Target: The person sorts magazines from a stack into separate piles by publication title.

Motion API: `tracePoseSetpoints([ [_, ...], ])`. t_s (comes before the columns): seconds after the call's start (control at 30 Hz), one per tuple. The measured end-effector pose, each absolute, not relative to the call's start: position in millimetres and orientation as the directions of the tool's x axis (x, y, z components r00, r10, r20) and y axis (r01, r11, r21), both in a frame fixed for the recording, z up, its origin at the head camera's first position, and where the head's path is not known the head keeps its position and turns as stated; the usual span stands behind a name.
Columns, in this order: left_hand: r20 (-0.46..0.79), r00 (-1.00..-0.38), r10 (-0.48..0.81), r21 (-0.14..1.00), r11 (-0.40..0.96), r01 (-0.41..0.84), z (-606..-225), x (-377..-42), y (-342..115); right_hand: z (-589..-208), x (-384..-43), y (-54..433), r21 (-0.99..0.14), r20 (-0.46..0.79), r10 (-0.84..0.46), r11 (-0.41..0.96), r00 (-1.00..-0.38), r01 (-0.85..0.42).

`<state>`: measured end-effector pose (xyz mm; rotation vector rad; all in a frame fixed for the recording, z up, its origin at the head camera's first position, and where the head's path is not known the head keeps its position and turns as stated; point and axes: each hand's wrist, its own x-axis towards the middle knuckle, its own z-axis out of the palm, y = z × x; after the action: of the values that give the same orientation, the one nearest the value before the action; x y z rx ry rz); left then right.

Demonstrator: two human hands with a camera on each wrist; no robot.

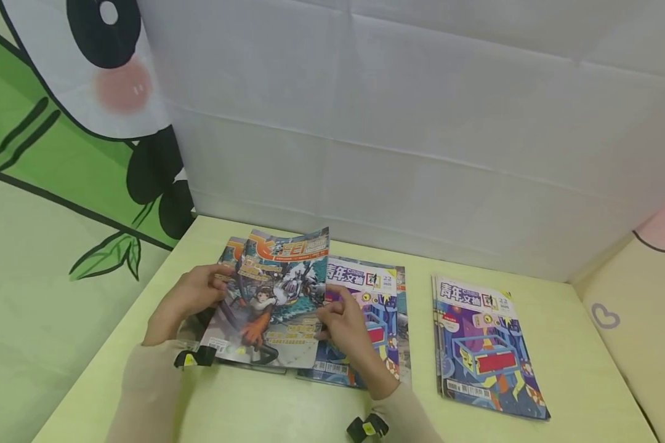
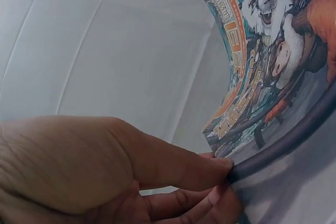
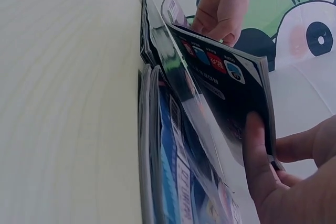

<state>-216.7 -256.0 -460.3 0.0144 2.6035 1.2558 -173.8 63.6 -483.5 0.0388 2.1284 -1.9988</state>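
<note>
A glossy magazine with a comic-style cover and orange title is held by both hands over other magazines. My left hand pinches its left edge; in the left wrist view the thumb lies on the cover and the sheet bows. On the opposite edge, my right hand grips between thumb and fingers, and the right wrist view shows the dark back cover lifted and tilted. Beneath it at the left lies a similar magazine. A purple magazine lies partly covered, behind the right hand.
Under the purple magazine another one sticks out to the right. Farther right, a small stack of purple magazines lies on the pale yellow table. A white cloth wall stands behind, and a cartoon-printed cloth on the left.
</note>
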Motion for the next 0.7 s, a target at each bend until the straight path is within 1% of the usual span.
tracePoseSetpoints([
  [0.23,-0.247,-0.968,0.038,0.701,0.697,-0.151,-465,-219,-267,-491,-178,46,-0.981,-0.185,-0.140,0.086,-0.973,0.175],
  [0.53,-0.235,-0.972,-0.004,0.655,0.739,-0.161,-473,-220,-277,-501,-181,32,-0.979,-0.183,-0.132,0.116,-0.974,0.168],
  [0.7,-0.200,-0.980,-0.015,0.641,0.754,-0.143,-478,-221,-277,-506,-181,31,-0.978,-0.177,-0.130,0.133,-0.976,0.159],
])
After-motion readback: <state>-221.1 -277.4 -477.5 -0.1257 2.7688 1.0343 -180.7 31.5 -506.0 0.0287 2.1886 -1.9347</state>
